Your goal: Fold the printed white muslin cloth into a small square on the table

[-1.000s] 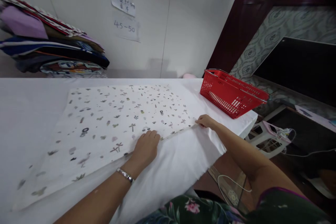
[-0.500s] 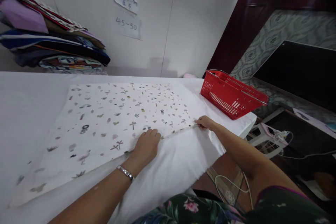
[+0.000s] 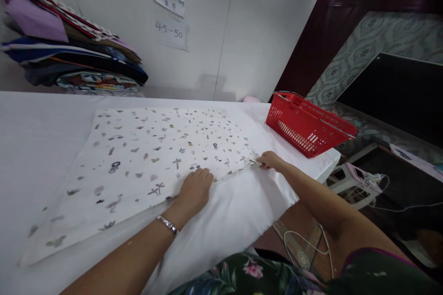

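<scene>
A white cloth printed with small palms, flamingos and leaves is spread out on the white-covered table. My left hand, with a silver bracelet at its wrist, is on the cloth's near edge. Its fingers are curled down together over that edge, and their tips are hidden. At the near right corner, my right hand pinches the cloth between thumb and fingers. The edge between both hands is slightly bunched by the right hand.
A red plastic basket stands at the table's right end. Folded fabrics are stacked at the back left against the wall. White tablecloth hangs over the near edge. A white stool with cables is right of the table.
The cloth's near right corner is now slightly more gathered at my right hand. Both hands keep nearly the same places; the view has shifted slightly.
</scene>
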`<state>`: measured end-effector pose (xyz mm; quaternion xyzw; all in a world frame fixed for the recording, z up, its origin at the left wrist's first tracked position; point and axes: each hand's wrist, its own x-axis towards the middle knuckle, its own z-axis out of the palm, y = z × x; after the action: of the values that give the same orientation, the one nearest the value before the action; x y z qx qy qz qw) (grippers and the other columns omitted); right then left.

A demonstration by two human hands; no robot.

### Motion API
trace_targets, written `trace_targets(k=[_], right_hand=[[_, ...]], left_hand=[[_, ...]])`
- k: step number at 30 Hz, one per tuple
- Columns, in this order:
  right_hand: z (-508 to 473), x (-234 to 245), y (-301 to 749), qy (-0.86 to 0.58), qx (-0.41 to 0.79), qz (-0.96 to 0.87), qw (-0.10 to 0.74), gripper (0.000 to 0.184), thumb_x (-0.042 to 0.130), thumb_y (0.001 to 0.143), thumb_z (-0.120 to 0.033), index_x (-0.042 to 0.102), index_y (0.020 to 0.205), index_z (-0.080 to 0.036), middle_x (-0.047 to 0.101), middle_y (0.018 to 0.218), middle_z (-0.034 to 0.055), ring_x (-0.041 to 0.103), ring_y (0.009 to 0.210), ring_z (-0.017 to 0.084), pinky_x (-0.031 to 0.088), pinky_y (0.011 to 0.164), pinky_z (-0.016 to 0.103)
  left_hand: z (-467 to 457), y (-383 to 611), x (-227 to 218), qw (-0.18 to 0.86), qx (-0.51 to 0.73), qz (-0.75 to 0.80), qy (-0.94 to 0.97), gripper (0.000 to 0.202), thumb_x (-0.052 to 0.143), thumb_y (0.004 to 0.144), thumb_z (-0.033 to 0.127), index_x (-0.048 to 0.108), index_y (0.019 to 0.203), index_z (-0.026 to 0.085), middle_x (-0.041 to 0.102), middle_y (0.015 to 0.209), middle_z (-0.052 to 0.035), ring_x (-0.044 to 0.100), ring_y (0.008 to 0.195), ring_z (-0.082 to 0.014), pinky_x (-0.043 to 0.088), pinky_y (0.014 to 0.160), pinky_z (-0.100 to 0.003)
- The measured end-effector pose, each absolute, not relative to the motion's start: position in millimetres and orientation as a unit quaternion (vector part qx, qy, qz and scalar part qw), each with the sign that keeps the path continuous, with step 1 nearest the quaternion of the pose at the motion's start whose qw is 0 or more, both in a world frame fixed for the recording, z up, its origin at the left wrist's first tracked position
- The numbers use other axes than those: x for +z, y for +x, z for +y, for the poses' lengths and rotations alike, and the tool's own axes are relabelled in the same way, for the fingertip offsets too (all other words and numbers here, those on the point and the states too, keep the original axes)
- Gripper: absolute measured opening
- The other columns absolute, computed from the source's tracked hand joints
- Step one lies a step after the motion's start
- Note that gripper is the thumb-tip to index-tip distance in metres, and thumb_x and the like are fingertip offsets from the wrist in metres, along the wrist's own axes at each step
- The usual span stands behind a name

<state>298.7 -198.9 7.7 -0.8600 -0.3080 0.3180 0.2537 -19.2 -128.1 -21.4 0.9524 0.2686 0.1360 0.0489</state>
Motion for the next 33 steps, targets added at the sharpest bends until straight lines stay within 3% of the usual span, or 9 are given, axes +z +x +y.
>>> trace_targets(k=[3, 7, 13, 16, 19, 22, 26, 29, 33], right_hand=[[-202.1, 7.1, 306.4, -0.854, 0.315, -0.312, 0.274, 0.022, 0.066, 0.076, -0.024, 0.049, 0.064, -0.018, 0.058, 0.051, -0.0014, 0.058, 0.049, 0.012, 0.047, 0.047, 0.019], [-210.1, 3.0, 318.3, -0.863, 0.269, -0.324, 0.278, 0.020, 0.061, 0.079, -0.025, 0.045, 0.068, -0.019, 0.055, 0.048, -0.0041, 0.056, 0.047, 0.011, 0.047, 0.048, 0.020], [-221.2, -2.8, 319.5, -0.887, 0.177, -0.373, 0.208, 0.012, 0.060, 0.075, -0.018, 0.050, 0.071, -0.019, 0.053, 0.048, -0.0044, 0.055, 0.050, 0.013, 0.045, 0.053, 0.024], [-225.5, 3.4, 312.5, -0.876, 0.117, -0.433, 0.177, 0.006, 0.060, 0.072, -0.017, 0.055, 0.074, -0.018, 0.063, 0.069, 0.0038, 0.062, 0.075, 0.020, 0.047, 0.069, 0.030], [-224.7, 3.5, 294.7, -0.811, 0.024, -0.557, 0.175, 0.013, 0.055, 0.075, -0.021, 0.060, 0.087, -0.020, 0.064, 0.099, 0.0099, 0.058, 0.100, 0.025, 0.044, 0.085, 0.036], [-220.1, -5.6, 259.0, -0.675, 0.009, -0.701, 0.228, 0.018, 0.048, 0.084, -0.031, 0.060, 0.096, -0.024, 0.063, 0.105, 0.0094, 0.058, 0.101, 0.025, 0.047, 0.086, 0.039], [-214.2, -14.7, 200.4, -0.526, 0.073, -0.818, 0.221, 0.021, 0.049, 0.087, -0.029, 0.058, 0.106, -0.026, 0.061, 0.110, 0.0093, 0.056, 0.104, 0.023, 0.047, 0.088, 0.040], [-206.8, -16.4, 170.7, -0.487, 0.064, -0.847, 0.202, 0.023, 0.048, 0.088, -0.025, 0.057, 0.109, -0.024, 0.060, 0.109, 0.0100, 0.055, 0.101, 0.023, 0.046, 0.086, 0.040], [-197.5, -22.9, 155.5, -0.484, 0.023, -0.852, 0.198, 0.019, 0.046, 0.087, -0.019, 0.059, 0.099, -0.022, 0.061, 0.103, 0.0101, 0.055, 0.094, 0.024, 0.044, 0.081, 0.040]], left_hand=[[-128.5, -19.9, -20.0, 0.049, 0.132, 0.267, 0.953, 0.031, 0.037, 0.072, -0.006, 0.057, 0.083, 0.016, 0.056, 0.091, -0.0073, 0.048, 0.086, -0.0218, 0.037, 0.073, -0.035], [-134.4, -17.9, -17.8, 0.044, 0.133, 0.244, 0.960, 0.030, 0.038, 0.075, -0.004, 0.058, 0.086, 0.016, 0.056, 0.092, -0.0078, 0.048, 0.088, -0.0222, 0.037, 0.074, -0.035], [-142.7, -12.7, -21.4, 0.048, 0.121, 0.224, 0.966, 0.033, 0.041, 0.071, -0.007, 0.057, 0.088, 0.016, 0.055, 0.093, -0.0072, 0.048, 0.087, -0.0216, 0.037, 0.074, -0.035], [-144.0, -13.3, -21.7, 0.052, 0.129, 0.225, 0.964, 0.030, 0.042, 0.074, -0.006, 0.056, 0.088, 0.016, 0.055, 0.093, -0.0079, 0.048, 0.087, -0.0218, 0.037, 0.075, -0.035], [-145.8, -14.4, -19.4, 0.064, 0.122, 0.209, 0.968, 0.025, 0.045, 0.074, -0.004, 0.054, 0.086, 0.016, 0.055, 0.094, -0.0093, 0.049, 0.089, -0.0223, 0.038, 0.075, -0.036], [-148.1, -15.3, -17.9, 0.062, 0.117, 0.207, 0.969, 0.021, 0.048, 0.073, -0.001, 0.052, 0.087, 0.015, 0.054, 0.094, -0.0106, 0.049, 0.089, -0.0231, 0.038, 0.074, -0.036], [-151.9, -16.5, -20.2, 0.056, 0.141, 0.227, 0.962, 0.019, 0.047, 0.078, 0.004, 0.049, 0.093, 0.015, 0.056, 0.093, -0.0098, 0.050, 0.086, -0.0228, 0.039, 0.073, -0.036], [-152.3, -16.3, -22.7, 0.067, 0.147, 0.243, 0.956, 0.018, 0.044, 0.080, 0.007, 0.048, 0.096, 0.014, 0.058, 0.091, -0.0088, 0.052, 0.084, -0.0222, 0.040, 0.073, -0.035], [-150.1, -15.4, -22.7, 0.104, 0.140, 0.279, 0.944, 0.015, 0.044, 0.080, 0.008, 0.048, 0.093, 0.014, 0.060, 0.088, -0.0082, 0.055, 0.083, -0.0217, 0.042, 0.074, -0.034]])
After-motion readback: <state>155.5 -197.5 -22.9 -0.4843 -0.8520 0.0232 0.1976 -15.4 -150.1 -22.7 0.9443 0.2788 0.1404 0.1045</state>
